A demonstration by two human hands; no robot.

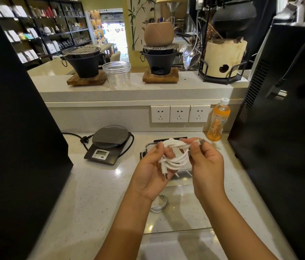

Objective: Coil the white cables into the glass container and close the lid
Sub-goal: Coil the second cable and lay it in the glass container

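A coiled white cable (pixel 177 160) hangs in the air between both hands, above the counter. My left hand (pixel 148 171) grips the coil from the left, and one small plug dangles below its fingers. My right hand (pixel 207 160) pinches the cable's other end by its grey plug at the top right. A second coiled white cable (pixel 160 204) lies below my left wrist, apparently inside the clear rectangular glass container (pixel 177 232) close to me. A clear lid with black clips (pixel 182 174) lies behind, mostly hidden by my hands.
A black kitchen scale (pixel 108 145) with its cord sits to the left. An orange drink bottle (pixel 218 122) stands at the back right beside wall sockets (pixel 179 113). Tall black machines (pixel 16 128) flank both sides. A clear jar (pixel 117 75) stands on the raised ledge.
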